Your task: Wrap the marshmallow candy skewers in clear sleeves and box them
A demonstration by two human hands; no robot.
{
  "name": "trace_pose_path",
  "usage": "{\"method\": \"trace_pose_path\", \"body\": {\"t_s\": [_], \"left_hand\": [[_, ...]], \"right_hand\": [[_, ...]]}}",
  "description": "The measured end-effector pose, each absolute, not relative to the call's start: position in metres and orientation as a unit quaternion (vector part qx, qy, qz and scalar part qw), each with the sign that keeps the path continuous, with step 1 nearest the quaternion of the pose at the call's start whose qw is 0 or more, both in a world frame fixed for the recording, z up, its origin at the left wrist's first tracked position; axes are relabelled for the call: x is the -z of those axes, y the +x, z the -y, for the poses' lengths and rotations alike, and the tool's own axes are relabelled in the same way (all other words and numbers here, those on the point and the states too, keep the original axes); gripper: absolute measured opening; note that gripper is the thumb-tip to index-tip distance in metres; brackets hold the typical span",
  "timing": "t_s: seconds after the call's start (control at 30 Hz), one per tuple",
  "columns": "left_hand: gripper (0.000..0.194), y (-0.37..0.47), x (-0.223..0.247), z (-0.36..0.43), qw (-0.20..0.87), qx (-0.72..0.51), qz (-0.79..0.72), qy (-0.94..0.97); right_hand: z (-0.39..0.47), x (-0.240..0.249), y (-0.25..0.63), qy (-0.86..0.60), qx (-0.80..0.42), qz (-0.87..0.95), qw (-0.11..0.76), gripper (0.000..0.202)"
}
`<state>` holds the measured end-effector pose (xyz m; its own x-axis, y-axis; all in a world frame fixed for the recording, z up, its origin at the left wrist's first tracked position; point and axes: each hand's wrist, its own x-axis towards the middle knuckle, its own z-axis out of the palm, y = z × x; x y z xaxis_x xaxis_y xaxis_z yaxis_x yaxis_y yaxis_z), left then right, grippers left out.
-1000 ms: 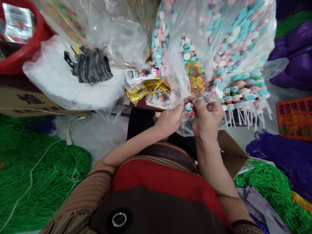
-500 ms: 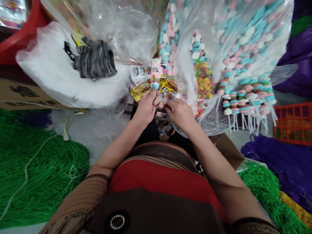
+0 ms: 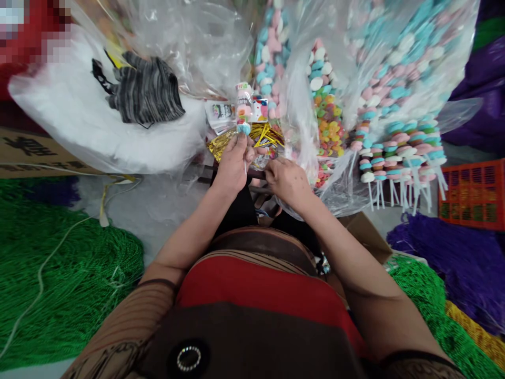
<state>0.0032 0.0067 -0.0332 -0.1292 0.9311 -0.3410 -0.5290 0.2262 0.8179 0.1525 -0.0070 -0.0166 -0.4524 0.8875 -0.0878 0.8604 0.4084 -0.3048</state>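
Note:
My left hand is closed around the stick of a wrapped marshmallow skewer, which stands upright above the fingers. Its clear printed sleeve covers pink, white and blue pieces. Beside it, at the table's front edge, my right hand is curled with the fingertips together; whatever they pinch is hidden. Gold twist ties lie in a loose heap just beyond both hands. Behind the skewer are flat printed sleeves, partly covered by it.
Marshmallow skewers with white sticks lie at right, by a large bag of marshmallows. Colourful gummy rings fill a plastic bag. A striped glove rests on a white bag at left. Green netting and an orange crate flank me.
The view has shifted slightly. My right fingertips have drawn a little away from the left hand. The skewer stays upright in my left hand.

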Motion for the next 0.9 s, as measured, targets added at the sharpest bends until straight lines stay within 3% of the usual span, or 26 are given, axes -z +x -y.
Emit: {"method": "trace_pose_path", "body": {"t_s": [0.3, 0.47, 0.7, 0.8, 0.9], "left_hand": [[0.032, 0.008, 0.030, -0.007, 0.622, -0.587, -0.479, 0.197], [0.023, 0.006, 0.038, -0.008, 0.613, -0.595, -0.469, 0.223], [0.032, 0.009, 0.047, -0.010, 0.603, -0.629, -0.444, 0.208], [0.034, 0.009, 0.047, -0.011, 0.605, -0.637, -0.435, 0.196], [0.034, 0.008, 0.045, -0.011, 0.614, -0.636, -0.428, 0.190]], "right_hand": [[0.006, 0.031, 0.171, -0.558, -0.249, 0.773, 0.170, 0.016], [0.007, 0.018, 0.159, -0.548, -0.225, 0.799, 0.100, 0.016], [-0.004, -0.007, 0.138, -0.568, -0.169, 0.803, -0.067, 0.029], [-0.013, -0.005, 0.145, -0.543, -0.223, 0.808, -0.058, 0.022], [-0.018, 0.003, 0.160, -0.532, -0.306, 0.789, 0.033, 0.014]]}}
